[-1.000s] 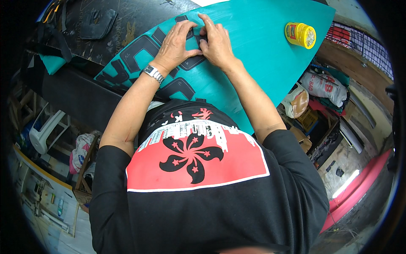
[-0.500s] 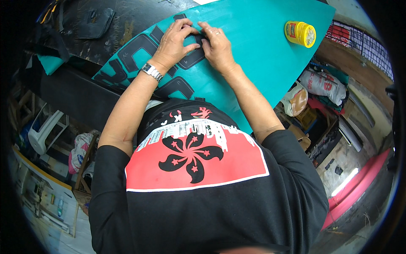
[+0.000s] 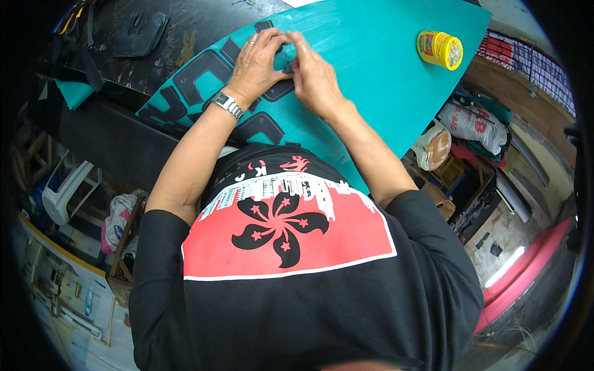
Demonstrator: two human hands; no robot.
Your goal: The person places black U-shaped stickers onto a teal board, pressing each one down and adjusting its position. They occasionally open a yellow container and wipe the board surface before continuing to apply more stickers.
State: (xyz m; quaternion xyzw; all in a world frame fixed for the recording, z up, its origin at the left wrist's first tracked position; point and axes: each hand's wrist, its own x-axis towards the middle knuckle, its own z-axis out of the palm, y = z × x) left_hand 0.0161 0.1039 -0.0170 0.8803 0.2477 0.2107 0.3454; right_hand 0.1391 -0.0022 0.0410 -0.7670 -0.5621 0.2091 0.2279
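Observation:
A large teal sheet lies on the table, with several black letter-like cutouts on it. My left hand, with a metal watch at the wrist, curves around a black piece near the sheet's left side. My right hand meets it there, its forefinger raised. A small dark bit of black material shows between the two thumbs, pinched; its full outline is hidden by my hands. Part of a black cutout shows just below them, and an angular black cutout lies to the left.
A yellow jar stands on the sheet at the right. Black scrap pieces lie on the dark table at the far left. A white plastic stool stands on the floor at left; bags and boxes are heaped at right.
My hands have drawn closer together, the thumbs now meeting at a dark bit of material that has come up off the sheet. The right hand has turned slightly, its forefinger raised toward the left.

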